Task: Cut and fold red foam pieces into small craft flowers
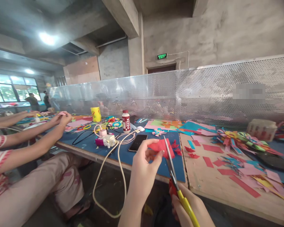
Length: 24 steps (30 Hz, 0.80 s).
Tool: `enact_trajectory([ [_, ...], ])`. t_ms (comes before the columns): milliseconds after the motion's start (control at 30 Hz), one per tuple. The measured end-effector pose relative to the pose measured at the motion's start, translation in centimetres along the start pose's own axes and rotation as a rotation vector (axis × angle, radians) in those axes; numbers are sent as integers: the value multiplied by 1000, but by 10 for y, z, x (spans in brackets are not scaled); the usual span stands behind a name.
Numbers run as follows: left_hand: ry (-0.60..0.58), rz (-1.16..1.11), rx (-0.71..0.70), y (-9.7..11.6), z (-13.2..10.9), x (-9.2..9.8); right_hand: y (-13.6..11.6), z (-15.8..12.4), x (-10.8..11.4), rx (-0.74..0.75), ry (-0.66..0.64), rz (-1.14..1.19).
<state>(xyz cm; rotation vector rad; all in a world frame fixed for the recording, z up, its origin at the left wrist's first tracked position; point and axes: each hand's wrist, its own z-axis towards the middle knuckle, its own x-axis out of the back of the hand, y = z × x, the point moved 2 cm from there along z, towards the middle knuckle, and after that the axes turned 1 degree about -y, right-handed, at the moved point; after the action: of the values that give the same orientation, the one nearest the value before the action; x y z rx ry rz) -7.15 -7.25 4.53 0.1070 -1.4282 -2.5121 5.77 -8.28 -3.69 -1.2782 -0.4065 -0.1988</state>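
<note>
Between thumb and fingers, my left hand [146, 162] pinches a piece of red paper [161, 147] above the table's front edge. My right hand [186, 201] is closed around the yellow handle of a pair of scissors [172, 167]. The long metal blades point up and away, and they overlap the right part of the red paper. Whether they are cutting into it I cannot tell. Small cut red paper shapes [191, 153] lie just beyond, beside the paper.
A phone [137, 143], a white cable [120, 157], a brown bottle [126, 121] and a yellow cup [96, 114] stand or lie to the left. Red and pink paper strips [243, 185] cover the right. A perforated metal screen [198, 94] runs behind. Another person's hands [62, 118] hold paper at left.
</note>
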Motion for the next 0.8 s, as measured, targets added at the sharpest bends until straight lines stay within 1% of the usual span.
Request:
enact_trajectory([
  [300, 16, -12, 10, 4, -1, -1, -1, -1, -1, 0, 66, -13],
  [467, 21, -15, 6, 5, -1, -1, -5, -1, 0, 15, 53, -21],
  [633, 12, -8, 3, 7, 0, -1, -3, -1, -2, 16, 114, -20],
  [800, 5, 2, -3, 11, 1, -1, -1, 0, -2, 20, 138, -17],
])
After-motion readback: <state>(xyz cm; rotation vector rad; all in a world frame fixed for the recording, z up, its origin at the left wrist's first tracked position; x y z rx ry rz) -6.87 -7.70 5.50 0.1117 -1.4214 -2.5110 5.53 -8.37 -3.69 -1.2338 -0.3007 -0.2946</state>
